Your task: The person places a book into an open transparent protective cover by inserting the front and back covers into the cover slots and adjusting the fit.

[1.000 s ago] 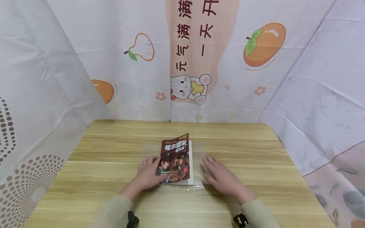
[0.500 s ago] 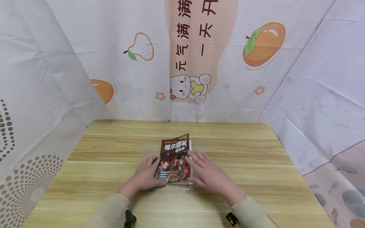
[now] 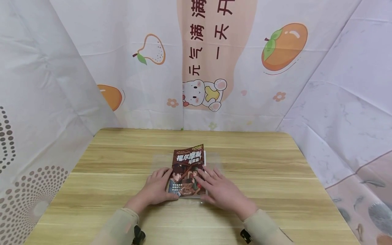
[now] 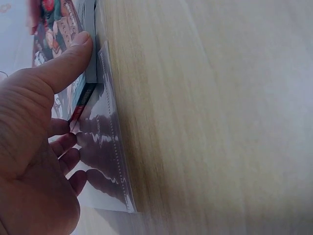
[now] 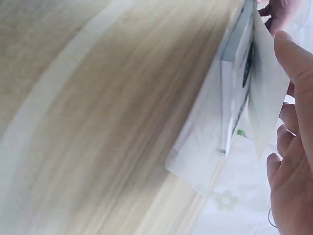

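A brown paperback book (image 3: 187, 170) with two cartoon figures on its cover lies on a clear plastic sleeve (image 4: 105, 161). Its front cover (image 5: 266, 93) stands lifted off the white pages at the right side. My left hand (image 3: 156, 187) holds the book's lower left corner, the thumb (image 4: 73, 61) along the bottom edge and curled fingertips (image 4: 68, 147) at the spine. On the other side, my right hand (image 3: 223, 190) touches the cover's right edge with extended, slightly bent fingers. Part of that edge is hidden by the hand.
Beneath everything is a light wooden table (image 3: 260, 160). A printed white curtain (image 3: 147, 85) hangs behind its far edge, with more cloth at the left and right sides. The sleeve reaches past the book's edges.
My right hand has moved left from the table beside the book to the cover's right edge. My left hand and the book have hardly moved.
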Demonstrator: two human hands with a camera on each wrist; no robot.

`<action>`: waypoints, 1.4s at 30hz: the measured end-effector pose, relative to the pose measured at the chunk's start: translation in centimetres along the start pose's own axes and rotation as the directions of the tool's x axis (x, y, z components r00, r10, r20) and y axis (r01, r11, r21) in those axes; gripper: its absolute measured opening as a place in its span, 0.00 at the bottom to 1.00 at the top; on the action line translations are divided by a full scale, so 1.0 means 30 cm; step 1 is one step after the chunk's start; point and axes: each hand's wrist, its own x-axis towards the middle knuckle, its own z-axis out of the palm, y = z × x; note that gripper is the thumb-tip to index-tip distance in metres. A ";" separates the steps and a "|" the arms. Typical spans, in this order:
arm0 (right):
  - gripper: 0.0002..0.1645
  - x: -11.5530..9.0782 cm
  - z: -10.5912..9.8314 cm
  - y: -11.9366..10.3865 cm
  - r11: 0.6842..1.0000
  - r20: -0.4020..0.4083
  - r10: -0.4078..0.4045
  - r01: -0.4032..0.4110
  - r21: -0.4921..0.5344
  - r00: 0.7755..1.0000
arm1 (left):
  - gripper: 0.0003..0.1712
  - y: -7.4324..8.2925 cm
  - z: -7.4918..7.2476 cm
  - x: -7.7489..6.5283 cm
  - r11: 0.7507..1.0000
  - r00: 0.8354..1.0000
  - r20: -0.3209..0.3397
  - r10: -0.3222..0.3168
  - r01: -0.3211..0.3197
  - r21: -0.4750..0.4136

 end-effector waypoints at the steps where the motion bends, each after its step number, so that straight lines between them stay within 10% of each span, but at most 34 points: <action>1: 0.43 -0.002 0.004 0.000 1.000 0.004 -0.003 0.003 -0.004 1.000 | 0.63 0.001 -0.001 -0.001 1.000 1.000 0.000 0.003 -0.003 -0.001; 42: 0.32 -0.038 0.070 0.007 0.995 0.151 0.058 -0.069 0.068 0.987 | 0.66 -0.016 -0.015 -0.001 0.997 0.995 0.098 0.033 -0.040 0.071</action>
